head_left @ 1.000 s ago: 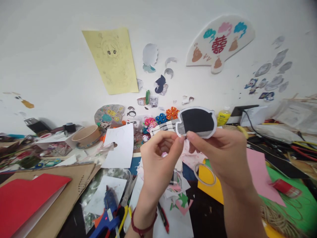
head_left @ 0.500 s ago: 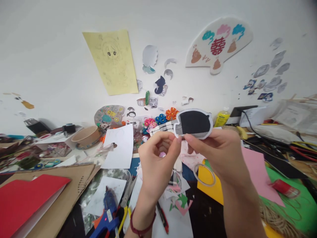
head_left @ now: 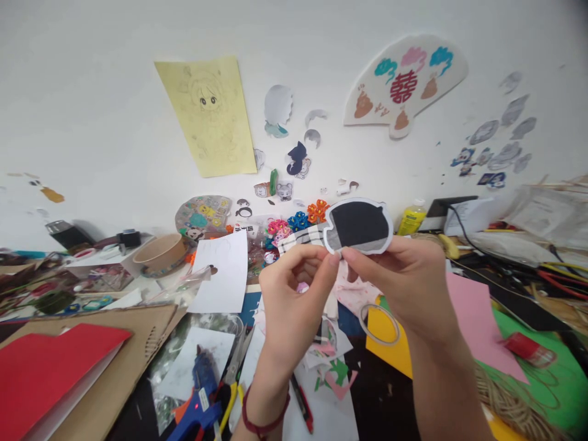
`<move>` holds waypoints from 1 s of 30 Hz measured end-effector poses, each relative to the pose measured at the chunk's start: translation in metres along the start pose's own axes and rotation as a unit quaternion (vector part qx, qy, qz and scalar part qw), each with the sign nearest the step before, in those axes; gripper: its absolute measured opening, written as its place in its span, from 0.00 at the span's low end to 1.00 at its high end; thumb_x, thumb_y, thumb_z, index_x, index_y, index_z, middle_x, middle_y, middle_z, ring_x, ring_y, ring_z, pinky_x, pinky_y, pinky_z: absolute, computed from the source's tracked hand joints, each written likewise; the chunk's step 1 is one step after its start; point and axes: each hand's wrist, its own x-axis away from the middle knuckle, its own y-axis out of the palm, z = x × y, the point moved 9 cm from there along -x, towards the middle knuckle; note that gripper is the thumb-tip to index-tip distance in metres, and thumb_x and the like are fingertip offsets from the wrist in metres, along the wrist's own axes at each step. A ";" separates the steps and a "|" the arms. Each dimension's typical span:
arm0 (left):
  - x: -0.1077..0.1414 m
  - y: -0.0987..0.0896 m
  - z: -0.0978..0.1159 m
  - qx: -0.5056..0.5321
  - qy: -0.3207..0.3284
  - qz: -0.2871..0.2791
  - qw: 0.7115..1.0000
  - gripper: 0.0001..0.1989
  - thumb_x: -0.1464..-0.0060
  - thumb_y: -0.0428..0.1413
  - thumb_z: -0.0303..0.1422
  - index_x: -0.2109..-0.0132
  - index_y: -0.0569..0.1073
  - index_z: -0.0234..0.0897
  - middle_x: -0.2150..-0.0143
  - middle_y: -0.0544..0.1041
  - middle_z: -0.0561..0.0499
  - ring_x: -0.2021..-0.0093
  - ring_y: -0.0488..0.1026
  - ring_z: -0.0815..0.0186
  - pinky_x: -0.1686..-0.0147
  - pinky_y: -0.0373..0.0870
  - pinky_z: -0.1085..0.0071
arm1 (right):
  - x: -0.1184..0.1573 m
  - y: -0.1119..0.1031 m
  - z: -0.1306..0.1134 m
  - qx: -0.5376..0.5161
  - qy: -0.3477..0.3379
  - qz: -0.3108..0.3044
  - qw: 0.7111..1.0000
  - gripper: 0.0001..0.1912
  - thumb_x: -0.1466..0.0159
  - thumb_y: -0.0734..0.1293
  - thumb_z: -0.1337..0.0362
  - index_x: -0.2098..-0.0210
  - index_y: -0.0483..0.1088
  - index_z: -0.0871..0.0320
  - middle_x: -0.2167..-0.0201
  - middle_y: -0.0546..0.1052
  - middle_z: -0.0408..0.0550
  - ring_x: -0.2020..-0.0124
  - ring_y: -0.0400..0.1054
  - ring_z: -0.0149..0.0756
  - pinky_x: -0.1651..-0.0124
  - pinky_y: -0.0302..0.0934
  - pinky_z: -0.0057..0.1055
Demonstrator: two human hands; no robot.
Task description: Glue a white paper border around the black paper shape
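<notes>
Now both hands are up over the cluttered desk (head_left: 114,361): right hand (head_left: 408,285) and left hand (head_left: 294,294) each pinch the black cutout (head_left: 359,225) by its lower edge. Looks light, thin, bendy — best held at the white border.

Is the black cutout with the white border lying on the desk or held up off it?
Held up. The black cutout is pinched along its lower edge between the left hand and right hand, above the desk clutter.
</notes>
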 end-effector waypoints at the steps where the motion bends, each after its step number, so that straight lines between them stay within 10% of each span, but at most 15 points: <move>1: 0.000 0.000 0.000 -0.001 0.000 -0.007 1.000 0.05 0.44 0.61 0.30 0.69 0.75 0.37 0.76 0.75 0.55 0.78 0.66 0.75 0.79 0.62 0.78 | 0.000 -0.001 -0.001 0.003 -0.002 0.001 1.000 0.10 0.44 0.72 0.71 0.81 0.75 0.57 0.85 0.73 0.37 0.83 0.66 0.25 0.81 0.61 0.20; 30: -0.003 0.003 0.003 0.000 -0.013 -0.057 0.998 0.08 0.42 0.60 0.31 0.70 0.74 0.36 0.77 0.71 0.55 0.77 0.63 0.75 0.79 0.60 0.77 | 0.001 0.002 -0.008 0.051 -0.044 -0.030 0.997 0.11 0.43 0.72 0.69 0.80 0.71 0.57 0.83 0.72 0.39 0.80 0.64 0.27 0.78 0.58 0.26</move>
